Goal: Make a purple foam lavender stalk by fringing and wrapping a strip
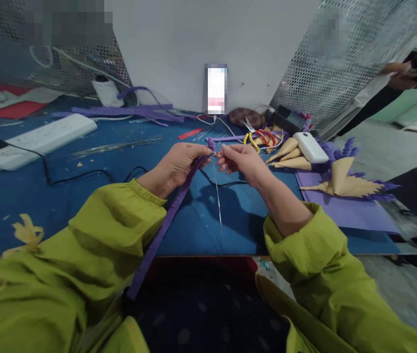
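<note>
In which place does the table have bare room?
Mostly bare: between the white power strip and left sleeve, around the black cable; also between the thin wire and right sleeve. Crowded: right side, with scissors, paper cones, purple flowers.

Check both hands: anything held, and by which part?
Left hand pinches the purple strip near its upper end. Right hand has fingertips beside the thin wire's upper part; whether they grip it can't be told.
</note>
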A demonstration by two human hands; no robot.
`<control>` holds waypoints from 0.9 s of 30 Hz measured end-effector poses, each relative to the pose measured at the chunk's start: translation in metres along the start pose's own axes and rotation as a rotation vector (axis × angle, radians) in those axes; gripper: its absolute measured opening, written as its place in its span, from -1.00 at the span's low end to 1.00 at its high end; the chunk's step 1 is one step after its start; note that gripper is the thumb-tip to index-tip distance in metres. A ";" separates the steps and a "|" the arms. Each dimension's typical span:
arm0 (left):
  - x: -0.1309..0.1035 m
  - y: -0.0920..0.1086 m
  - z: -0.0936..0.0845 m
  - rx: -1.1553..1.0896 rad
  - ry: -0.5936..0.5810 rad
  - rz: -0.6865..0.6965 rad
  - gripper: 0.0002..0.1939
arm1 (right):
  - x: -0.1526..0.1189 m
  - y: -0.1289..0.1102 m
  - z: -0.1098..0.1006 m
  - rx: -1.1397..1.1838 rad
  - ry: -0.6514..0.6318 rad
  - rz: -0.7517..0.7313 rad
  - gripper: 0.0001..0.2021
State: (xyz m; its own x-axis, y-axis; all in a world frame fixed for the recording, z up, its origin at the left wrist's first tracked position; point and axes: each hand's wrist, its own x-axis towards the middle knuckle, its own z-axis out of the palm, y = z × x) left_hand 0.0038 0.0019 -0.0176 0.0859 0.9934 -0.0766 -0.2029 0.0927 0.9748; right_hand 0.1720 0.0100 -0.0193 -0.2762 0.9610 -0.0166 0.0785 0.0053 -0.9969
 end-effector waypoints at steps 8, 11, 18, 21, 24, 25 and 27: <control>0.001 -0.010 0.001 -0.111 0.057 0.029 -0.85 | -0.024 0.011 0.017 -0.030 0.013 -0.061 -0.83; 0.002 -0.016 0.003 -0.118 0.059 0.034 -0.84 | -0.024 0.017 0.019 -0.005 0.041 -0.089 -0.84; 0.003 -0.019 0.006 -0.111 0.097 -0.111 -0.83 | -0.018 0.023 0.019 0.059 0.056 -0.064 -0.87; 0.001 -0.015 0.003 -0.118 0.044 -0.113 -0.80 | -0.016 0.022 0.016 0.088 0.061 -0.088 -0.88; 0.001 -0.012 0.000 -0.150 0.008 -0.147 -0.75 | -0.016 0.020 0.012 0.105 0.064 -0.094 -0.89; 0.001 -0.012 0.000 -0.154 -0.002 -0.150 -0.75 | -0.016 0.019 0.011 0.104 0.062 -0.090 -0.89; 0.002 -0.013 -0.001 -0.141 -0.024 -0.120 -0.73 | -0.017 0.017 0.010 0.088 0.042 -0.072 -0.89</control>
State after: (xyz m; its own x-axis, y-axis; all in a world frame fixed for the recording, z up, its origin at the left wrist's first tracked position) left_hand 0.0058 0.0028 -0.0303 0.1408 0.9729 -0.1836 -0.3247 0.2206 0.9197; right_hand 0.1689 -0.0090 -0.0370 -0.2373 0.9697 0.0571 -0.0256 0.0525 -0.9983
